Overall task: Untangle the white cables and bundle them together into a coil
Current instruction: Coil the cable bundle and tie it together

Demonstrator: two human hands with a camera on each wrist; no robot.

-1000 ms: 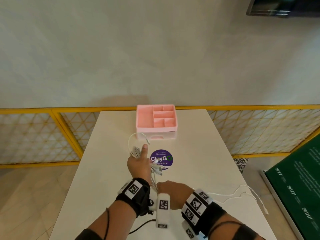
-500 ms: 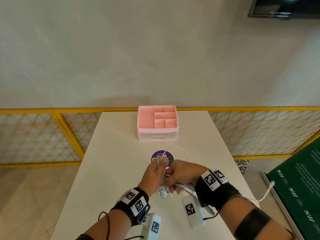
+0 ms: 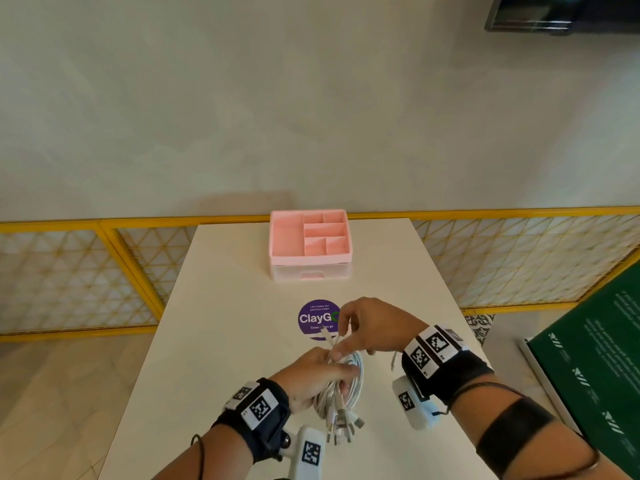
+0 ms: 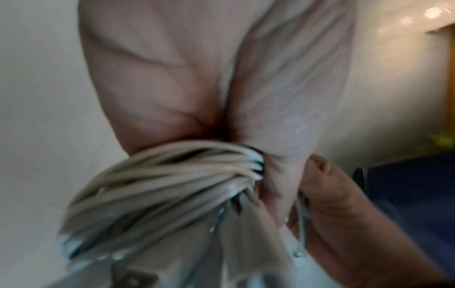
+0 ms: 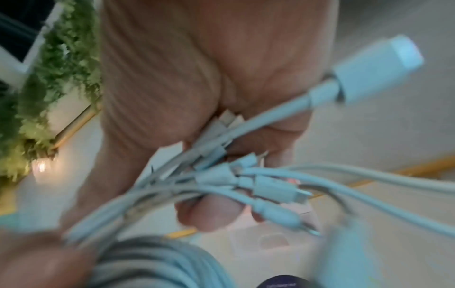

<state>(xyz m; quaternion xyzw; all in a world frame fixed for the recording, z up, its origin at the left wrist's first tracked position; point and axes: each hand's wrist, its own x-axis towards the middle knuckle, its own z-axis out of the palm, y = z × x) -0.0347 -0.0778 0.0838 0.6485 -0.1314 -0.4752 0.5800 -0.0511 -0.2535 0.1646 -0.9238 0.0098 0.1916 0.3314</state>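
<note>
The white cables point(image 3: 349, 386) form a looped coil above the near middle of the white table point(image 3: 214, 341). My left hand point(image 3: 311, 374) grips the coil at its top, and several plug ends point(image 3: 343, 427) hang below it. In the left wrist view the coil point(image 4: 172, 181) bunches under my palm. My right hand point(image 3: 363, 327) sits just beyond and pinches loose cable ends point(image 3: 329, 337) that stick up from the coil. The right wrist view shows those white cables and connectors point(image 5: 268, 185) between thumb and fingers, one large plug point(image 5: 376, 68) jutting out.
A pink divided organiser point(image 3: 310, 244) with a small drawer stands at the table's far end. A purple round sticker point(image 3: 317, 318) lies on the table just beyond my hands. Yellow lattice railing point(image 3: 104, 278) flanks the table. A green board point(image 3: 588, 375) lies to the right.
The long cable trailing off to the right has been drawn in and wound onto the bundle. My left hand came back toward me with the coil; my right hand moved forward beyond it.
</note>
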